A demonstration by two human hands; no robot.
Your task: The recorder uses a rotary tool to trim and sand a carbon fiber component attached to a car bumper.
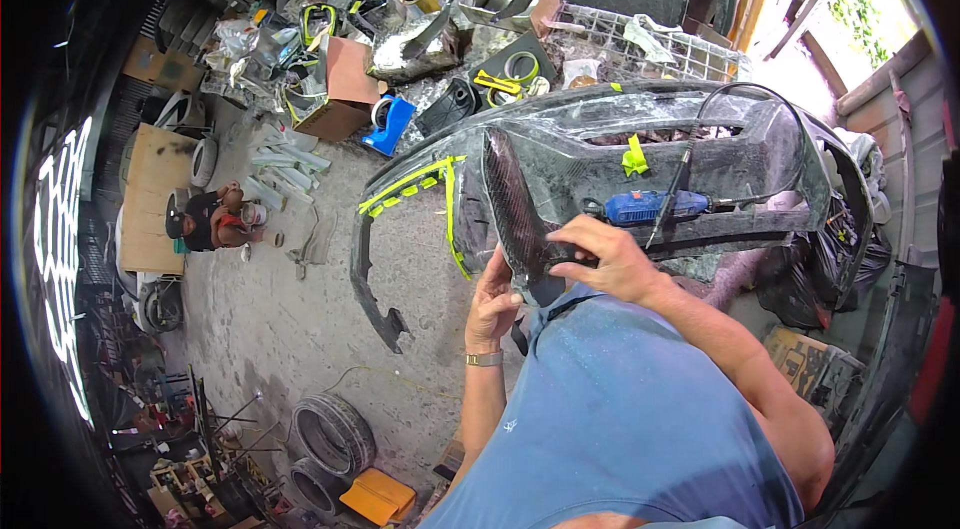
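Note:
A glossy dark carbon-fibre part [516, 204], long and curved with a shorter branch to the right, stands tilted in front of my body. My left hand [490, 304] is closed around its lower left edge, a watch on the wrist. With fingers bent, my right hand [612, 264] grips the short branch; its fingertips are partly hidden. Just beyond lies a large black bumper-like car panel [600, 164] with yellow-green tape [455, 219] along its left part. On that panel rests a blue rotary tool [657, 207], and a black flexible shaft [690, 144] loops over it.
Behind the panel, a cluttered bench carries a cardboard box [340, 89], a blue tape dispenser [390, 125] and a wire rack [660, 39]. Another person [215, 219] sits at the left. Tyres [335, 434] and an orange case [378, 496] lie at lower left; black bags [825, 269] sit at right.

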